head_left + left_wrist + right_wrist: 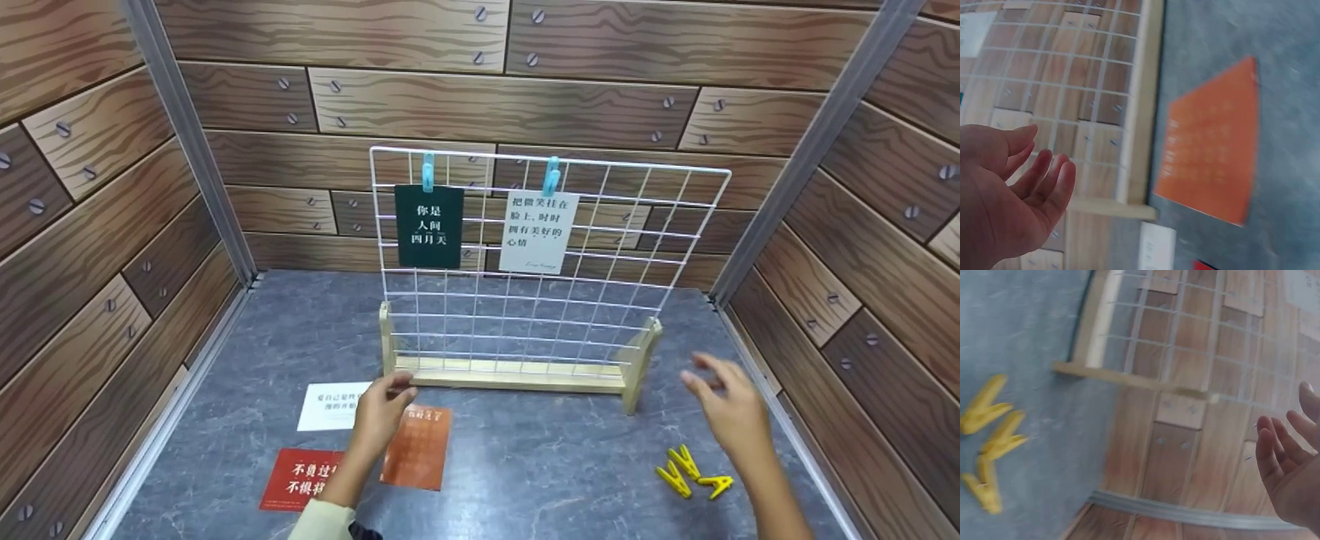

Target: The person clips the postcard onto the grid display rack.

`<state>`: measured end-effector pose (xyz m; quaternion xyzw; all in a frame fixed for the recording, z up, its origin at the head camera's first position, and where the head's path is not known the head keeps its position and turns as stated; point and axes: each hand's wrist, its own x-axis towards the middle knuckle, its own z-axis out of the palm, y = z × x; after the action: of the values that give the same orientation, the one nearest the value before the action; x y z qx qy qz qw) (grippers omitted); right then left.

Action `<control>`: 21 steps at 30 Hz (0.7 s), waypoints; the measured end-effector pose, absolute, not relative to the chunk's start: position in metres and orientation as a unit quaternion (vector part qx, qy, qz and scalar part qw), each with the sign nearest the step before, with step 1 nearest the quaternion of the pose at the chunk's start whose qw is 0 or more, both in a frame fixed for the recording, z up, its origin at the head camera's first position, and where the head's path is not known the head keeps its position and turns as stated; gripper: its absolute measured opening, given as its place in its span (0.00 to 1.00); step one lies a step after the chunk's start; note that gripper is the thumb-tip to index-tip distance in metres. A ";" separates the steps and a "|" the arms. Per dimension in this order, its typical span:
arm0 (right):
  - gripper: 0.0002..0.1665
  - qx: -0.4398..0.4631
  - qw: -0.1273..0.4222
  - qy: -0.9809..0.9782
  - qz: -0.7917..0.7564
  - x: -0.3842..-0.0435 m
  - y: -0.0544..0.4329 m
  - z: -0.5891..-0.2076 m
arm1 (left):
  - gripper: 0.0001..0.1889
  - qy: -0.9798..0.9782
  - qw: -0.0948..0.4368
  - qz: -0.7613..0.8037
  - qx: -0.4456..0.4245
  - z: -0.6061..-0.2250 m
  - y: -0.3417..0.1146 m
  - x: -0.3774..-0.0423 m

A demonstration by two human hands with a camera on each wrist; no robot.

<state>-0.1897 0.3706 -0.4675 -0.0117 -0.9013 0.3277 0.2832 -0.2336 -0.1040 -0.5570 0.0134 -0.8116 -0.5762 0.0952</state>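
My left hand (382, 416) hovers over the cards at the left, its fingers loosely bent and holding nothing. Below it lie an orange card (417, 454), a white card (326, 405) and a red card (294, 480), the latter two partly covered by the hand and forearm in the head view. At the right, my right hand (731, 405) is raised with relaxed fingers and nothing in them. Several yellow clothespins (684, 461) lie near its wrist. Between the hands stands a white wire grid (525, 315); blue clothespins (552, 177) hold a dark green card (429, 251) and a white printed card (534, 251) on it.
The grid sits in a wooden stand (517, 373) on a grey marbled surface (525, 457). Wood-patterned panels (420, 97) enclose the back and both sides, with metal strips (180, 142) at the corners.
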 end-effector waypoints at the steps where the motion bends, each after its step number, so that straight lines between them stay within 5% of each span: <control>1: 0.22 -0.023 0.265 -0.911 0.316 -0.186 0.374 -0.474 | 0.13 -0.814 0.095 -0.573 0.013 -0.562 -0.106 -0.233; 21: 0.37 -0.156 -0.029 -0.959 0.234 -0.153 0.399 -0.582 | 0.15 -0.892 0.070 -0.446 0.021 -0.614 -0.122 -0.237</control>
<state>-0.1532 0.3994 -0.5820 -0.1558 -0.9591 0.2345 -0.0289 -0.2371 -0.1216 -0.6143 0.0212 -0.8920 -0.4461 0.0699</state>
